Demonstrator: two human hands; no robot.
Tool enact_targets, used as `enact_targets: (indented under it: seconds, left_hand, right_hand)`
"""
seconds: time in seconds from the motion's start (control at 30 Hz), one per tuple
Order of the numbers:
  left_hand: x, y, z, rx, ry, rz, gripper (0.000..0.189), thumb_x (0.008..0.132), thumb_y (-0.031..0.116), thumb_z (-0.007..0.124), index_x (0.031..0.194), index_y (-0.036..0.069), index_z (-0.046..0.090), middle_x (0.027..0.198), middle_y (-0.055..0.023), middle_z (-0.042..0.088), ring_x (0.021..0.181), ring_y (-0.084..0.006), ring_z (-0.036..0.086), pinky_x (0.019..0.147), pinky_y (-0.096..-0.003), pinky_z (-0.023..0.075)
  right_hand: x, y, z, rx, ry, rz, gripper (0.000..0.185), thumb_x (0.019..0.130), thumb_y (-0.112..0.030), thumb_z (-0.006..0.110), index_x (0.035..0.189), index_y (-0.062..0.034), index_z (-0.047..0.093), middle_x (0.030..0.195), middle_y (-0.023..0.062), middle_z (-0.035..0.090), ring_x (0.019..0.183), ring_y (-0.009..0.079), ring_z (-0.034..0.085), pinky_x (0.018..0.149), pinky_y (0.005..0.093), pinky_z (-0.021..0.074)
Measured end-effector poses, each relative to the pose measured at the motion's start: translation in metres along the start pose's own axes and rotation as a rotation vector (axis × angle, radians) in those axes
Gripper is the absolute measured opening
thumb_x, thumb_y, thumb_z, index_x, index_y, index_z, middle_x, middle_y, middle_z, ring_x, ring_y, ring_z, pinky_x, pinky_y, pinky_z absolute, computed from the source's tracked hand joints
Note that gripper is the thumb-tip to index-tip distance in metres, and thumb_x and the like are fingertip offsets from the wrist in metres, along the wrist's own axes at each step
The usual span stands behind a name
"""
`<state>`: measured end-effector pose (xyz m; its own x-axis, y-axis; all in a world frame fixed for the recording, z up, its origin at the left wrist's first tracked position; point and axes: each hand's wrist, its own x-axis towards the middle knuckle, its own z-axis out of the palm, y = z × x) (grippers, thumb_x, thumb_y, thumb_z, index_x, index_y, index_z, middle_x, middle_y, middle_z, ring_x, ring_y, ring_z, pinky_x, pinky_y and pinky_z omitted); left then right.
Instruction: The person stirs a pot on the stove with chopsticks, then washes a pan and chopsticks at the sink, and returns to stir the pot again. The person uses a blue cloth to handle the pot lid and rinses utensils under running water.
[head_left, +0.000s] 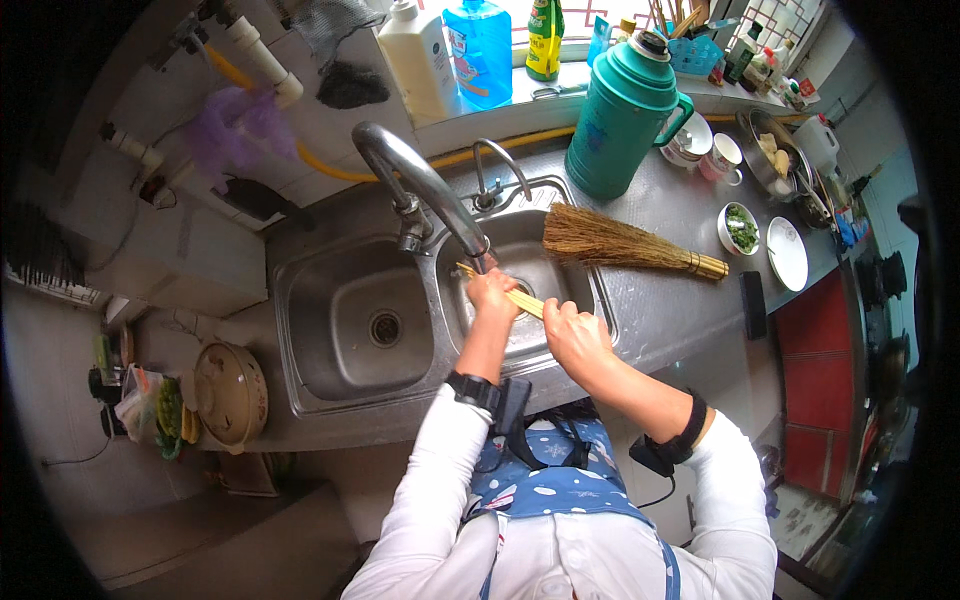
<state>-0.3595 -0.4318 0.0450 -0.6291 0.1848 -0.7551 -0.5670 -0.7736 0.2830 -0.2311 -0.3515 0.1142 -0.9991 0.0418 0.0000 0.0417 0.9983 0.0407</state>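
Observation:
Both of my hands grip a bundle of pale yellow chopsticks (526, 303) over the right basin (566, 285) of a stainless steel double sink. My left hand (491, 294) is closed around the bundle just below the spout of the curved faucet (442, 191). Thin tips stick out past its far side. My right hand (579, 334) holds the other end, near the basin's right rim. My fingers hide part of the bundle, and I cannot tell whether water is running over it.
A straw brush (622, 238) lies across the right basin's rim onto the counter. Behind it stands a green thermos flask (626, 120). Farther right are a bowl of chopped greens (739, 229), a white plate (787, 253) and a black phone (753, 305). A lidded clay pot (231, 394) stands left.

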Motion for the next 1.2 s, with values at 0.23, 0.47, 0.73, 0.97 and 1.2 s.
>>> enact_targets:
  seconds: [0.23,0.47,0.73,0.97,1.2]
  left_hand:
    - [0.006,-0.002,-0.008,0.015,0.033,-0.022,0.027,0.097,0.028,0.036,0.081,0.007,0.044,0.051,0.0014,0.029,0.038,-0.0099,0.026,0.035,-0.0243,0.0251]
    - [0.002,-0.007,-0.006,0.041,-0.003,0.097,0.021,0.095,0.026,0.041,0.086,0.007,0.042,0.054,0.0018,0.030,0.039,-0.0098,0.026,0.036,-0.0241,0.0256]
    - [-0.005,0.023,-0.003,0.056,0.034,0.122,0.010,0.088,0.007,0.038,0.082,0.004,0.045,0.052,0.0010,0.030,0.037,-0.0092,0.027,0.035,-0.0240,0.0262]
    - [-0.020,-0.018,-0.006,0.189,-0.009,-0.039,0.032,0.093,0.035,0.046,0.076,0.009,0.042,0.051,0.0028,0.027,0.037,-0.0083,0.025,0.034,-0.0233,0.0241]
    - [-0.005,0.008,-0.018,0.072,-0.207,-0.062,0.025,0.088,0.030,0.057,0.081,0.008,0.048,0.056,0.0035,0.036,0.044,-0.0056,0.031,0.041,-0.0170,0.0333]
  right_hand:
    - [0.001,-0.005,0.002,0.066,-0.015,-0.012,0.019,0.081,-0.011,0.049,0.095,0.0013,0.051,0.070,0.0117,0.059,0.053,0.0231,0.063,0.045,0.0310,0.0509]
    - [-0.002,-0.013,-0.002,0.107,-0.149,0.085,0.019,0.081,-0.010,0.048,0.096,0.0011,0.051,0.070,0.0142,0.060,0.053,0.0250,0.063,0.045,0.0331,0.0513]
    - [-0.014,-0.012,-0.004,0.227,-0.196,0.059,0.012,0.081,-0.007,0.046,0.092,-0.0013,0.043,0.065,0.0165,0.057,0.056,0.0327,0.062,0.046,0.0415,0.0497]
    - [0.002,-0.012,0.009,0.442,-0.154,0.093,0.013,0.081,-0.009,0.047,0.091,-0.0004,0.044,0.074,0.0238,0.061,0.065,0.0360,0.063,0.054,0.0453,0.0493]
    - [0.001,0.017,0.011,1.638,-0.978,0.401,0.023,0.095,-0.028,0.041,0.095,-0.0052,0.046,0.055,-0.0030,0.039,0.044,0.0081,0.040,0.038,0.0231,0.0346]
